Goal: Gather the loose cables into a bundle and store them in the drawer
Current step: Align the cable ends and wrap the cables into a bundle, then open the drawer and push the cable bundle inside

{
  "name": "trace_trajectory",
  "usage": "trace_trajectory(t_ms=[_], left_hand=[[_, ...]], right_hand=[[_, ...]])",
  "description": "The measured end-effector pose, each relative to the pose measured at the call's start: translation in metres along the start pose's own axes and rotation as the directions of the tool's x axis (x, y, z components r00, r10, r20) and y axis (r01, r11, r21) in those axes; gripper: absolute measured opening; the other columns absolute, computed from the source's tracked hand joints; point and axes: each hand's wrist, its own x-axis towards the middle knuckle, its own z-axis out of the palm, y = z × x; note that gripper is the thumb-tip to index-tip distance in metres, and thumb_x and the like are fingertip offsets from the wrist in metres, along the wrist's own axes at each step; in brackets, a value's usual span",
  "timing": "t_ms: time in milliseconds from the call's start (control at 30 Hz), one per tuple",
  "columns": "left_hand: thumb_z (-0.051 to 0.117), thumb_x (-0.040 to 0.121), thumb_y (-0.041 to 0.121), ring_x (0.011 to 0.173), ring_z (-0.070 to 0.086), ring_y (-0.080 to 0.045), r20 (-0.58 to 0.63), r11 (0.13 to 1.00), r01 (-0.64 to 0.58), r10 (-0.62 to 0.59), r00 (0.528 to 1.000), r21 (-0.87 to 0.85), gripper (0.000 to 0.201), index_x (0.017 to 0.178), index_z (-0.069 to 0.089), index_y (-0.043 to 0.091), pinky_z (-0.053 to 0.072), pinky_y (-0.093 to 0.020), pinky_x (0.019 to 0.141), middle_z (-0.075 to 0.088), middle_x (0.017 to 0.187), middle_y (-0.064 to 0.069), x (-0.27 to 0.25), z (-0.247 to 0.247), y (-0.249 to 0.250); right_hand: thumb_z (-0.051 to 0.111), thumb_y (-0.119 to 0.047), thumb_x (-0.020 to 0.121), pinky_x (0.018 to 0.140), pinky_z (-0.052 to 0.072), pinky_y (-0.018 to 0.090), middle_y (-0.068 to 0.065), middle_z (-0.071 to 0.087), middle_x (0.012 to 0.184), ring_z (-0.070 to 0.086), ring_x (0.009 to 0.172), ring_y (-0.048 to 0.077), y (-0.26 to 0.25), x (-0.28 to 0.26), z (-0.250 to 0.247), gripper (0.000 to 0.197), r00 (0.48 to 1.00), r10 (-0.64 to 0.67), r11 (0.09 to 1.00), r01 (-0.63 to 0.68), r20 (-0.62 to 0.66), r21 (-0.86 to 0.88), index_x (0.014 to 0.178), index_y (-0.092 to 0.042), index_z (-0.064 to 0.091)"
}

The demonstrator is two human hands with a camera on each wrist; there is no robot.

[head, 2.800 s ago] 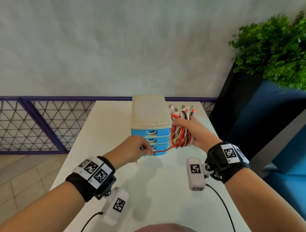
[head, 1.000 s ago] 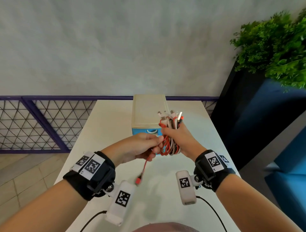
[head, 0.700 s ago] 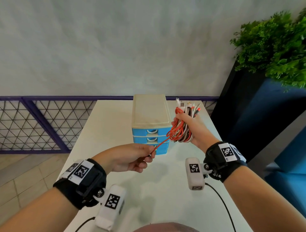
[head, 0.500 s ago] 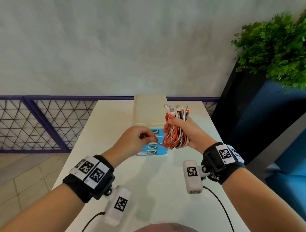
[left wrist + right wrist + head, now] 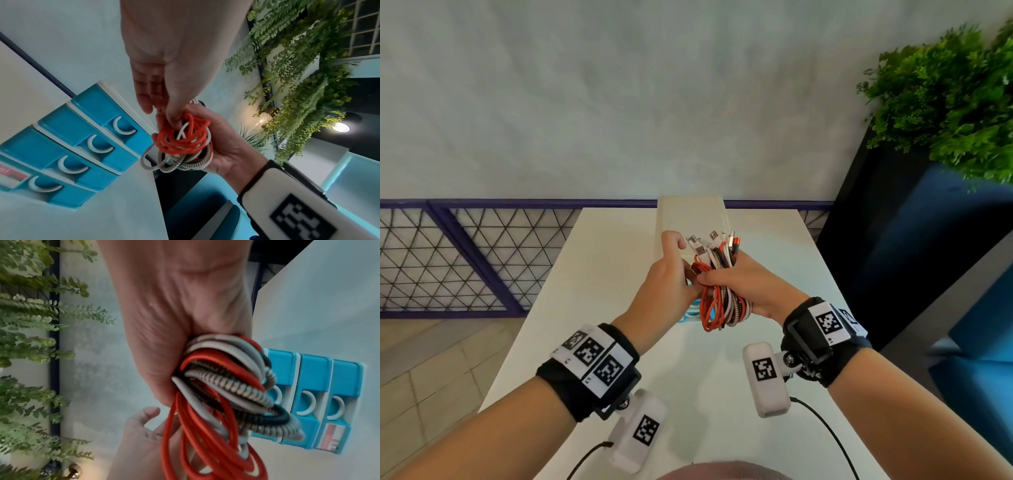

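My right hand (image 5: 751,284) grips a coiled cable bundle (image 5: 722,298) of red, white and braided cables, plugs pointing up, held above the table in front of the drawer unit (image 5: 688,212). My left hand (image 5: 671,274) is against the bundle's left side. In the left wrist view its thumb and fingertips (image 5: 174,120) pinch the red cable (image 5: 185,134) at the top of the loops. The right wrist view shows the bundle (image 5: 226,386) filling my right palm. The blue drawers (image 5: 92,116) (image 5: 308,378) are all closed.
The white table (image 5: 602,274) has a purple mesh railing (image 5: 465,257) beyond its left and far edges. A dark planter (image 5: 893,240) with a green plant (image 5: 955,102) stands close on the right, with blue seating (image 5: 979,325) below it.
The loose red tail that my left hand pulled out and wound round is now in the bundle. My left hand has closed in against the bundle, and both hands sit lower, before the drawers.
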Motion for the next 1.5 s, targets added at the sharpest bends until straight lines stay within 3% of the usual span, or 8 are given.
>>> trace_trajectory(t_ms=[167, 267, 400, 533, 733, 833, 1033, 1500], left_hand=[[0.077, 0.075, 0.017, 0.059, 0.048, -0.014, 0.069, 0.999, -0.016, 0.013, 0.998, 0.047, 0.055, 0.1, 0.029, 0.022, 0.041, -0.027, 0.054, 0.049, 0.071, -0.002, 0.001, -0.011, -0.003], [0.068, 0.078, 0.006, 0.104, 0.052, -0.014, 0.16, 0.958, -0.179, 0.145, 0.976, 0.222, 0.058, 0.12, 0.032, 0.025, 0.047, -0.031, 0.083, 0.05, 0.117, 0.002, -0.002, -0.024, -0.002], [0.077, 0.069, 0.028, 0.147, 0.012, -0.025, 0.376, 0.552, -0.512, 0.348, 0.859, 0.658, 0.103, 0.15, 0.014, 0.016, 0.023, -0.045, 0.116, 0.009, 0.16, -0.004, -0.005, -0.024, -0.003], [0.064, 0.082, 0.026, 0.145, 0.021, -0.025, 0.496, 0.381, -0.662, 0.45, 0.743, 0.645, 0.074, 0.145, 0.028, 0.011, 0.013, -0.051, 0.118, 0.036, 0.15, -0.006, -0.001, -0.015, -0.011], [0.053, 0.087, 0.016, 0.105, 0.055, -0.018, 0.514, 0.467, -0.717, 0.5, 0.697, 0.518, 0.032, 0.119, 0.051, 0.014, 0.025, -0.037, 0.116, 0.058, 0.11, -0.001, 0.008, -0.008, -0.024], [0.062, 0.082, 0.024, 0.089, 0.058, -0.019, 0.522, 0.566, -0.682, 0.448, 0.726, 0.462, 0.03, 0.109, 0.054, 0.013, 0.052, -0.034, 0.081, 0.061, 0.101, -0.002, 0.008, -0.007, -0.022], [0.065, 0.078, 0.021, 0.065, 0.058, -0.021, 0.478, 0.652, -0.604, 0.392, 0.786, 0.459, 0.021, 0.088, 0.049, 0.013, 0.046, -0.033, 0.052, 0.062, 0.079, -0.002, 0.001, 0.001, -0.018], [0.065, 0.075, 0.017, 0.083, 0.063, -0.022, 0.459, 0.827, -0.278, 0.027, 0.888, 0.489, 0.037, 0.11, 0.051, 0.017, 0.042, -0.027, 0.062, 0.067, 0.097, 0.001, 0.002, 0.004, -0.02]], right_hand=[[0.072, -0.007, 0.08, 0.073, 0.058, 0.031, 0.006, 0.07, 0.089, 0.07, 0.078, 0.017, 0.006, 0.004, -0.001, 0.029, 0.995, 0.005, 0.995, -0.016, -0.104, -0.099, 0.106, -0.015, 0.06], [0.071, -0.008, 0.081, 0.071, 0.059, 0.031, 0.01, 0.07, 0.089, 0.07, 0.077, 0.019, 0.003, 0.002, -0.006, 0.022, 0.993, 0.085, 0.989, -0.093, -0.076, -0.117, 0.101, -0.012, 0.062], [0.07, -0.008, 0.08, 0.082, 0.056, 0.039, 0.016, 0.068, 0.083, 0.068, 0.077, 0.025, 0.002, 0.0, 0.002, 0.014, 0.98, 0.188, 0.959, -0.167, 0.069, -0.23, 0.093, -0.005, 0.068], [0.073, -0.011, 0.079, 0.08, 0.058, 0.038, 0.021, 0.069, 0.09, 0.068, 0.081, 0.026, -0.001, -0.005, 0.014, 0.02, 0.943, 0.262, 0.921, -0.181, 0.205, -0.344, 0.097, -0.004, 0.068], [0.07, -0.013, 0.083, 0.067, 0.056, 0.026, 0.008, 0.066, 0.081, 0.064, 0.07, 0.016, 0.001, -0.007, 0.017, 0.008, 0.896, 0.344, 0.884, -0.207, 0.282, -0.42, 0.088, -0.009, 0.066], [0.067, -0.015, 0.085, 0.082, 0.055, 0.033, 0.011, 0.069, 0.091, 0.065, 0.083, 0.021, 0.0, -0.006, 0.016, 0.01, 0.878, 0.354, 0.874, -0.189, 0.322, -0.447, 0.091, -0.008, 0.068], [0.071, -0.036, 0.08, 0.082, 0.054, 0.032, 0.007, 0.067, 0.089, 0.064, 0.082, 0.018, -0.006, -0.003, 0.01, 0.025, 0.867, 0.401, 0.739, -0.116, 0.295, -0.663, 0.093, -0.015, 0.066], [0.075, -0.059, 0.063, 0.096, 0.035, 0.047, 0.0, 0.058, 0.107, 0.055, 0.099, 0.024, 0.019, -0.014, 0.029, 0.082, 1.0, -0.005, 0.07, 0.011, 0.011, -0.998, 0.125, -0.017, 0.04]])
